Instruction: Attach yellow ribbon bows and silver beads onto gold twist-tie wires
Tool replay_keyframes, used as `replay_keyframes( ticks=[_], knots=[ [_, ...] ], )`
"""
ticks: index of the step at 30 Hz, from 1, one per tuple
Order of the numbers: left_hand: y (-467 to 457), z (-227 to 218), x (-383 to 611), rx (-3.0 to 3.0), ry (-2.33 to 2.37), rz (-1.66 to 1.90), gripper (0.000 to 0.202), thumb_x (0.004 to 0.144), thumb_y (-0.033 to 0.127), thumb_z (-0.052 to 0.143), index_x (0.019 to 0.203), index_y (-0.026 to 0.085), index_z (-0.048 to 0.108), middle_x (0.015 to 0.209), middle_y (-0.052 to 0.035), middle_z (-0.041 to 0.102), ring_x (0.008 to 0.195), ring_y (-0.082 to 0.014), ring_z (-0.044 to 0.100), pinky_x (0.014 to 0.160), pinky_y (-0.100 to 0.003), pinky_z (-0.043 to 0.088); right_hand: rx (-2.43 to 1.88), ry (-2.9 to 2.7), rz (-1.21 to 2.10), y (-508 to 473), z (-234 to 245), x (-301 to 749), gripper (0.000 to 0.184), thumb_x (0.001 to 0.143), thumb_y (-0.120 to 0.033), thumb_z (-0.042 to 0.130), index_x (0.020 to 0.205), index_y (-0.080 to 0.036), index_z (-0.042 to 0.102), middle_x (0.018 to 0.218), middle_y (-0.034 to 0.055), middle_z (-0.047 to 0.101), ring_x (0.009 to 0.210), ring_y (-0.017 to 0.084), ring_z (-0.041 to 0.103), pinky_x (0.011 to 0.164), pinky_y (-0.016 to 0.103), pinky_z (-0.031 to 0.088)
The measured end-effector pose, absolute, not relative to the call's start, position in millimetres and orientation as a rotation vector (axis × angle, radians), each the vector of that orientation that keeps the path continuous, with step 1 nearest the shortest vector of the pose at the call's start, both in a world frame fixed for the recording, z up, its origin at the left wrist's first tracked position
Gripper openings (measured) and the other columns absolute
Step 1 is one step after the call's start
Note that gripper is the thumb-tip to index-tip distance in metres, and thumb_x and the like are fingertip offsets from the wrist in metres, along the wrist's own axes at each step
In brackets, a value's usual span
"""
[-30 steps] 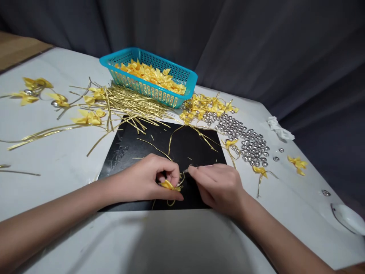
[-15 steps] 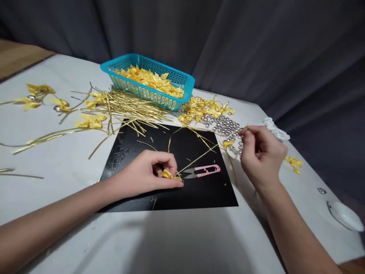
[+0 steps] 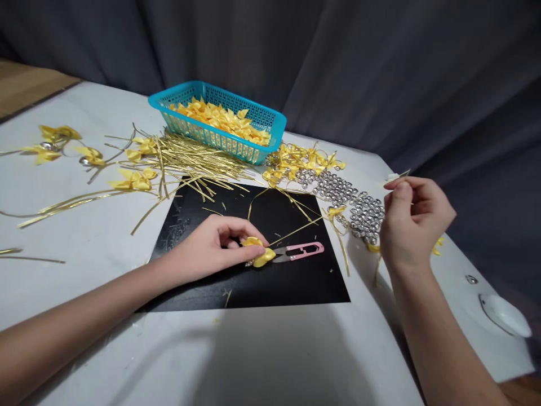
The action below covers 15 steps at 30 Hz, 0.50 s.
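My left hand (image 3: 226,245) is closed, pinching a yellow ribbon bow (image 3: 264,257) over the black mat (image 3: 304,282); a silvery bead shows at its underside. A gold twist tie (image 3: 293,231) runs straight from the bow up to the right, in line with my right hand (image 3: 416,225). That hand is raised over the right side of the table, thumb and finger pinched on the tie, with a thin tip poking past them. Pink-handled thread snips (image 3: 302,251) lie on the mat, blades close to the bow.
A blue basket (image 3: 276,127) of yellow bows stands at the back, behind a pile of gold ties (image 3: 198,158). Finished-looking yellow bows (image 3: 291,163) and silvery beads (image 3: 367,217) lie to the right. More bows (image 3: 135,179) are at left. A white rounded object (image 3: 505,314) sits far right.
My right hand has moved right and slightly up, farther from the left. My left hand has shifted up a little and turned the bow, so more of it shows.
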<state>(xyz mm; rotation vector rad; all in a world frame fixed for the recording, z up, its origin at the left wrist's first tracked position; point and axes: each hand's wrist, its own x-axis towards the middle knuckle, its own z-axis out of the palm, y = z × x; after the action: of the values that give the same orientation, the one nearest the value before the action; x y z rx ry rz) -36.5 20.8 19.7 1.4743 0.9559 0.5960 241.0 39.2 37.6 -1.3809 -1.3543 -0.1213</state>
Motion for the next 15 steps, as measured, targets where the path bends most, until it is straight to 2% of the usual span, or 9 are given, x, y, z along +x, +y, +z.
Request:
replay_keyframes(
  ticks=[10, 15],
  knots=[
    [23.5, 16.3, -35.6, 1.463, 0.992, 0.614, 0.020, 0.072, 0.031, 0.067, 0.081, 0.014, 0.072, 0.065, -0.0017, 0.067, 0.057, -0.0100, 0.054, 0.050, -0.018, 0.040, -1.304, -1.210, -0.151, 45.8, 40.8, 250.9, 0.018, 0.078, -0.028, 0.048, 0.071, -0.013, 0.054, 0.049, -0.0031, 0.042, 0.040, 0.004, 0.035, 0.039, 0.020, 0.022],
    [24.2, 12.7, -35.3, 1.424, 1.022, 0.587, 0.020, 0.072, 0.028, 0.067, 0.085, 0.015, 0.074, 0.074, -0.0042, 0.073, 0.062, -0.0125, 0.061, 0.056, -0.021, 0.046, -1.248, -1.170, -0.135, 45.4, 45.5, 251.2, 0.016, 0.075, -0.027, 0.049, 0.068, -0.013, 0.053, 0.047, -0.0037, 0.041, 0.037, 0.004, 0.033, 0.037, 0.021, 0.021]
  ],
)
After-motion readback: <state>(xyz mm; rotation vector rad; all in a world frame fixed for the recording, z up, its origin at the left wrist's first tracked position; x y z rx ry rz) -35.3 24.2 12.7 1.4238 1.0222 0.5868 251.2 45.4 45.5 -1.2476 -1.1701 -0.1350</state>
